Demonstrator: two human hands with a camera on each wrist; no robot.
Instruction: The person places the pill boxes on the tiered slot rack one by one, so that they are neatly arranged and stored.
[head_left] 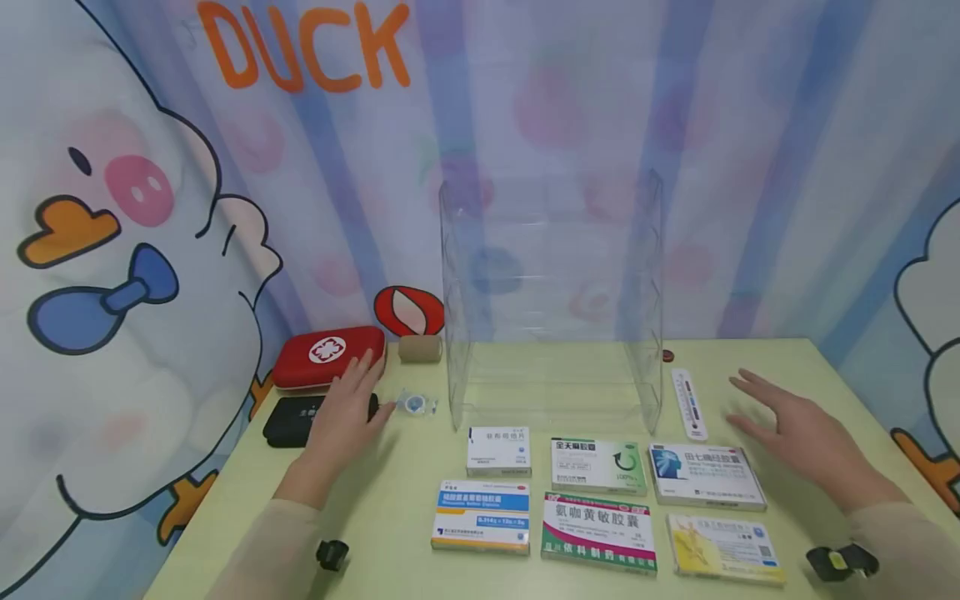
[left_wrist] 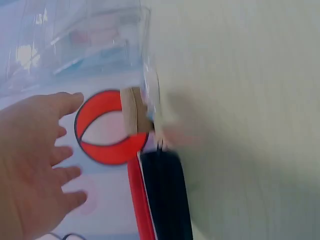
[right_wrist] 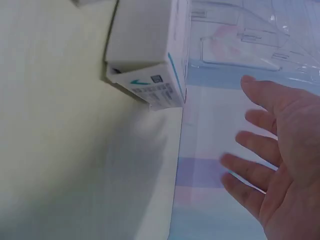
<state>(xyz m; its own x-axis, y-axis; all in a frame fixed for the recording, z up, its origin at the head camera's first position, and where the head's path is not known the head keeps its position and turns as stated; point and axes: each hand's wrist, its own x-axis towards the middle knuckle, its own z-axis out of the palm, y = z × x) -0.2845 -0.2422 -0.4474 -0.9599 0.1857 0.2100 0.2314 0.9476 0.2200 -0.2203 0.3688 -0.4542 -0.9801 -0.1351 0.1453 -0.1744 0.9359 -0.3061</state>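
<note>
My left hand [head_left: 347,421] hovers with spread fingers over the black case [head_left: 288,422] and the red first-aid case [head_left: 318,357] at the table's left. Beside its fingertips lie a tan bandage roll [head_left: 420,349] and a small wrapped roll [head_left: 416,404]. On the right, my right hand [head_left: 798,437] is held above the table with relaxed fingers, holding nothing. Nearest to it are a white thermometer card [head_left: 689,405] and a medicine box with a blue head picture [head_left: 707,476]. In the right wrist view, a white box [right_wrist: 145,45] shows its end flap.
A clear acrylic tiered rack [head_left: 551,367] stands at the back middle. In front lie more medicine boxes: white [head_left: 498,451], green-and-white [head_left: 597,465], blue-and-orange [head_left: 481,517], magenta-and-green [head_left: 598,533] and yellow [head_left: 725,548]. A small dark red round item [head_left: 667,356] sits beside the rack.
</note>
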